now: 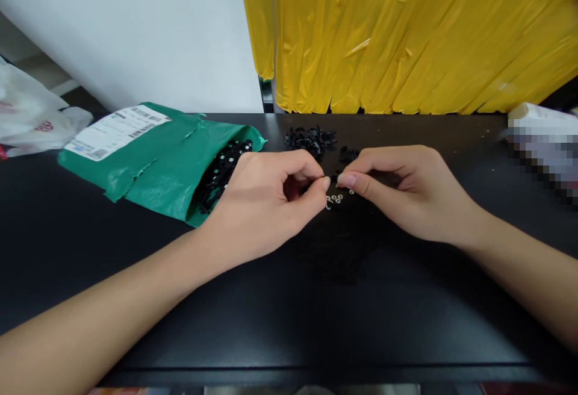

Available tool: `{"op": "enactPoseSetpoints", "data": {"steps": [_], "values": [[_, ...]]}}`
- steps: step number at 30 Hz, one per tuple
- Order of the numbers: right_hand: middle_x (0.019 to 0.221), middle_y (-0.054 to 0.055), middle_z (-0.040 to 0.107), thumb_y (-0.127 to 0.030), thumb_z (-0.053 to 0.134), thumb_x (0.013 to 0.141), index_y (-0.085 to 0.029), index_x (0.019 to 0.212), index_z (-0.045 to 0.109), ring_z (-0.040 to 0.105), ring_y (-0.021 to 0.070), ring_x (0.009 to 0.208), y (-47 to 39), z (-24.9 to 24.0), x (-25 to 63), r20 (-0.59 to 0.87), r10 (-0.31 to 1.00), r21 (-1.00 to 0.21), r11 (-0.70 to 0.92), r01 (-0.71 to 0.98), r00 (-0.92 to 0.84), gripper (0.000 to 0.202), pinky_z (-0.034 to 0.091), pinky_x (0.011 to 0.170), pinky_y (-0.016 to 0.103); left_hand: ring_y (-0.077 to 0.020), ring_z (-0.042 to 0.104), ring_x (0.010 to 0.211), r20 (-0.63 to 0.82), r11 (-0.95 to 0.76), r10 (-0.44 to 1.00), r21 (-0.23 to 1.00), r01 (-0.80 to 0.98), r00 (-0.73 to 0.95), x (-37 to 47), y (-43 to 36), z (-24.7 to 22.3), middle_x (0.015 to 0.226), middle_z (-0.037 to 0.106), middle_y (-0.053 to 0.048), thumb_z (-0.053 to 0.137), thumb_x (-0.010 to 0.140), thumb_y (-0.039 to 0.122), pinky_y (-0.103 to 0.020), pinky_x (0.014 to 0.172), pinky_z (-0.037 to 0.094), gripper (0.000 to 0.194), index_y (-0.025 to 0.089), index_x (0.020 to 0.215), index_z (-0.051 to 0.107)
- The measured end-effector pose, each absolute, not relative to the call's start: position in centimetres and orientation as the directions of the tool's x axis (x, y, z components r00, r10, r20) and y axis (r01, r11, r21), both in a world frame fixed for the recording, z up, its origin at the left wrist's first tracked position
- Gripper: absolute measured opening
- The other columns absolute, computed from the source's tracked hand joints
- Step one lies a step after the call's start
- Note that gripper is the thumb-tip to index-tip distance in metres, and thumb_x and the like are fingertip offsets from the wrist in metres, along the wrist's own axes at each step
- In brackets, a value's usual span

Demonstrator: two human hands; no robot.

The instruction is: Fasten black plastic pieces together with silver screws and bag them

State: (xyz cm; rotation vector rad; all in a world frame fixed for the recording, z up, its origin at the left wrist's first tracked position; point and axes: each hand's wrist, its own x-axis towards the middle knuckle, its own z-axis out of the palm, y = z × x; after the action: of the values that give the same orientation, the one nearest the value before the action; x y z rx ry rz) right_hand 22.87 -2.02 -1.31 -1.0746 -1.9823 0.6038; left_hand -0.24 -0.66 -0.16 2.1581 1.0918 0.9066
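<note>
Small metal rings (336, 199) lie on the black worktop (289, 323), just below the fingers. There the left hand (271, 193) and the right hand (406, 187) come close together, each with thumb and finger pinched narrow; what they hold is too small for me to tell. I judge this step as fine two-handed work, and the next move calls for a light, steady pinch. Behind them sits a pile of black scraps (311, 138). The green bag (167, 169) lies open, showing black pieces (217, 184) inside. Its white label (120, 130) carries barcodes, but I cannot read the print.
</note>
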Motion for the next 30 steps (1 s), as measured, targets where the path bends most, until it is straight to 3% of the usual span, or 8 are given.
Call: {"op": "enactPoseSetpoints", "data": {"steps": [9, 17, 23, 26, 30], "values": [[0.082, 0.000, 0.079, -0.044, 0.075, 0.104, -0.024, 0.091, 0.080, 0.070, 0.0170, 0.072, -1.7, -1.5, 23.0, 0.399, 0.828, -0.655, 0.558, 0.510, -0.394, 0.025, 0.054, 0.067, 0.030, -0.0118, 0.059, 0.058, 0.307, -0.530, 0.831, 0.692, 0.491, 0.464, -0.2, -0.3, -0.2, 0.065, 0.070, 0.003, 0.066, 0.093, 0.025, -0.026, 0.055, 0.043, 0.019, 0.019, 0.078, 0.075], [0.083, 0.000, 0.079, -0.039, 0.077, 0.103, -0.024, 0.091, 0.080, 0.071, 0.0157, 0.074, -1.7, -1.6, 23.1, 0.370, 0.836, -0.699, 0.538, 0.471, -0.406, 0.019, 0.056, 0.069, 0.026, -0.0118, 0.060, 0.058, 0.294, -0.510, 0.834, 0.732, 0.451, 0.466, -0.3, -0.3, -0.1, 0.067, 0.072, 0.002, 0.067, 0.093, 0.025, -0.024, 0.054, 0.045, 0.017, 0.019, 0.079, 0.075], [0.091, 0.002, 0.081, -0.035, 0.068, 0.108, -0.025, 0.101, 0.080, 0.072, 0.0173, 0.079, -2.1, -1.8, 22.9, 0.373, 0.824, -0.702, 0.552, 0.450, -0.427, 0.017, 0.058, 0.074, 0.030, -0.0128, 0.062, 0.061, 0.309, -0.543, 0.805, 0.726, 0.421, 0.506, -0.6, -0.1, 0.0, 0.068, 0.073, 0.002, 0.070, 0.091, 0.023, -0.025, 0.057, 0.047, 0.013, 0.020, 0.079, 0.076], [0.085, 0.001, 0.077, -0.035, 0.069, 0.107, -0.025, 0.097, 0.077, 0.068, 0.0167, 0.074, -2.4, -1.7, 22.5, 0.388, 0.847, -0.740, 0.522, 0.424, -0.364, 0.016, 0.057, 0.069, 0.030, -0.0124, 0.061, 0.062, 0.303, -0.483, 0.832, 0.809, 0.336, 0.465, -0.6, -0.1, -0.2, 0.071, 0.073, 0.002, 0.076, 0.094, 0.027, -0.024, 0.057, 0.048, 0.012, 0.021, 0.084, 0.078], [0.072, -0.002, 0.067, -0.039, 0.075, 0.105, -0.025, 0.087, 0.074, 0.060, 0.0141, 0.065, -2.6, -1.8, 21.9, 0.449, 0.866, -0.805, 0.499, 0.321, -0.221, 0.023, 0.053, 0.061, 0.027, -0.0147, 0.064, 0.071, 0.248, -0.296, 0.855, 0.955, 0.036, 0.455, -0.6, 0.1, -0.8, 0.088, 0.080, -0.006, 0.068, 0.105, 0.051, -0.027, 0.063, 0.053, 0.035, 0.020, 0.100, 0.084]]}}
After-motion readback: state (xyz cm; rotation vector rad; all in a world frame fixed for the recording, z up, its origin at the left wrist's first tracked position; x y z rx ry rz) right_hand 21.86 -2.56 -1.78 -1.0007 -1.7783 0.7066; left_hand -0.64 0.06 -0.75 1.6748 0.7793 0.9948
